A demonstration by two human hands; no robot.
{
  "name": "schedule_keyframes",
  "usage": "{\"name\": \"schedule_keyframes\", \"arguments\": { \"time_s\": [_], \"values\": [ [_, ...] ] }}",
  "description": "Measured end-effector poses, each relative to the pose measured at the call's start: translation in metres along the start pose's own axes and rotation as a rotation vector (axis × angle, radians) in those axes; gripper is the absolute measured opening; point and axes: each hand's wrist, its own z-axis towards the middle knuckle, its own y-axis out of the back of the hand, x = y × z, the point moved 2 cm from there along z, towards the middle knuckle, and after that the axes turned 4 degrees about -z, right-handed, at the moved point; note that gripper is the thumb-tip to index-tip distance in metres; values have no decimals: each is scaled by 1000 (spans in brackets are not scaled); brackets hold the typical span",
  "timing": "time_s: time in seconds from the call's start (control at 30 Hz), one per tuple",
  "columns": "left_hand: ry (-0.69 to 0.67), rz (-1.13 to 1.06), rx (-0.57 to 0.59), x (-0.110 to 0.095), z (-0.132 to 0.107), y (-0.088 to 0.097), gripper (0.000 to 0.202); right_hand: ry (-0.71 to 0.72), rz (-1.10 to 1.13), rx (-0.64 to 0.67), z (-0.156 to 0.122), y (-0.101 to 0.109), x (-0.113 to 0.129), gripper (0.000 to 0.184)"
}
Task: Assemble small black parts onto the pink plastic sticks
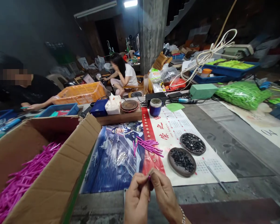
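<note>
My left hand (138, 194) is closed in a pinch on a thin magenta stick (149, 177), of which just the end shows between the fingers. My right hand (164, 193) presses thumb and fingertip together at that same end; whatever small part it pinches is hidden. Beyond the hands, several loose magenta sticks (151, 146) lie on a printed poster calendar (93, 177). A cluster of small silvery rings (122, 157) rests to their left. Two round brown dishes stand to the right: a nearer dish (177, 171) of black slim pieces and a farther dish (204, 149) of small shiny black parts.
A cardboard box (49, 186) of magenta sticks fills the left side. A blue jar (155, 109), a tissue pack (113, 105) and a green box (203, 91) line the back. A thin metal rod (216, 177) lies right. Two other people sit beyond the table.
</note>
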Motion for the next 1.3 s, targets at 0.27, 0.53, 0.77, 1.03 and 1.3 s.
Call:
{"name": "schedule_keyframes", "arguments": {
  "time_s": [0.27,0.53,0.77,1.03,1.3],
  "values": [
    [-13,41,53,3,5,14,25,153,-192,-101,-4,-1,7,12],
    [-37,56,57,-1,1,12,21,256,-263,-168,-10,0,21,12],
    [34,14,13,2,-3,15,28,313,-423,-241,-11,-7,20,14],
    [96,-7,-20,6,-7,16,30,324,-533,-219,-12,-10,11,29],
    [92,-14,1,6,-10,14,26,267,-487,-226,-6,-8,-1,30]
  ]
}}
